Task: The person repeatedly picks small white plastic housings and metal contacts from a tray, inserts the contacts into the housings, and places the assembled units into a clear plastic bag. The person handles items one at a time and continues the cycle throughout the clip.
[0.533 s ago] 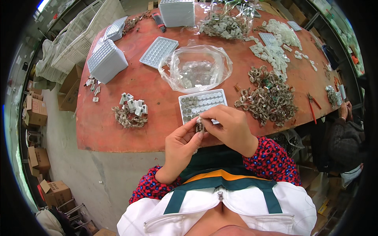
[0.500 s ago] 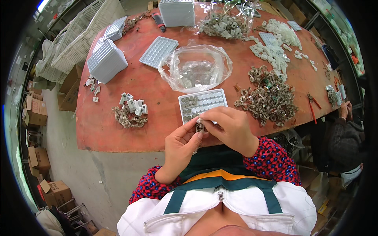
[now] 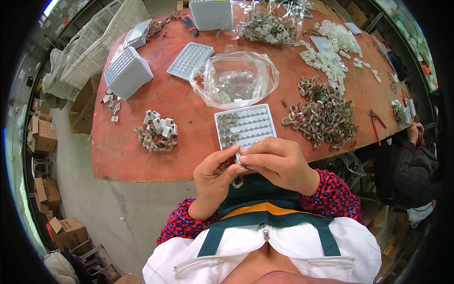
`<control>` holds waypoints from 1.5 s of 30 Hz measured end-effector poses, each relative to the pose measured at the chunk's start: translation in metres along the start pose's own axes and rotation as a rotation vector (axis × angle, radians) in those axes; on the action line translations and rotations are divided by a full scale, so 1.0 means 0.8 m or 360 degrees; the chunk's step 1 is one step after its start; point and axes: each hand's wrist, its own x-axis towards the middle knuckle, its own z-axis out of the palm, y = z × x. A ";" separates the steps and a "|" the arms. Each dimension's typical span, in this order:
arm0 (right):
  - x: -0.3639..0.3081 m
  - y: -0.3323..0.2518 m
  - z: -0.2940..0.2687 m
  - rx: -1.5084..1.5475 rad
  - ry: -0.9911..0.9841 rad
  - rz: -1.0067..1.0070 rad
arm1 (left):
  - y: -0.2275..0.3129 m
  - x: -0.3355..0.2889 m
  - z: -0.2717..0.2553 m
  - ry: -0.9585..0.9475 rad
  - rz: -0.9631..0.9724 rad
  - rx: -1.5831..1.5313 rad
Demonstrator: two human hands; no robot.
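Observation:
Close to the table's front edge, my left hand point(image 3: 211, 177) pinches a small white plastic case point(image 3: 238, 158) between thumb and fingers. From it a coiled wire point(image 3: 238, 182) hangs down below the fingers. My right hand point(image 3: 280, 163) is closed at the case's upper end, its thumb and fingertips pressed together there and partly hiding it. Just beyond my fingers lies a white tray point(image 3: 257, 110) with rows of round pockets. Round grey metal button cells point(image 3: 229, 119) sit in its left pockets, and the near corner is covered by my hands.
A clear bag point(image 3: 201, 90) of button cells lies behind the tray. Tangled wire coils point(image 3: 321, 116) are heaped at right, near red-handled pliers point(image 3: 375, 128). White cases with wires point(image 3: 158, 132) lie left. Stacked trays point(image 3: 127, 75) stand farther back. Another person's hand point(image 3: 416, 132) is at far right.
Both hands have come slightly nearer to me with the case. Its dark, metal-lined inside showed before; now a white face shows. The coiled wire hangs more plainly in view.

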 end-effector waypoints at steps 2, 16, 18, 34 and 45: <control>-0.001 -0.002 0.000 -0.0021 -0.0013 -0.0003 | -0.001 -0.003 0.001 0.0039 0.0052 0.0102; 0.018 0.020 -0.010 0.0022 -0.0347 0.0005 | -0.024 0.000 -0.001 0.0227 -0.0241 -0.0529; 0.042 0.060 -0.024 0.0246 -0.0322 0.0371 | -0.025 0.004 -0.004 0.0252 -0.0345 -0.0662; 0.096 0.208 0.009 -0.0185 -0.0261 0.0621 | -0.022 0.014 -0.010 0.0181 -0.0551 -0.0816; 0.097 0.118 -0.026 0.1371 -0.0044 0.1327 | -0.011 0.021 -0.008 0.0160 -0.0576 -0.1086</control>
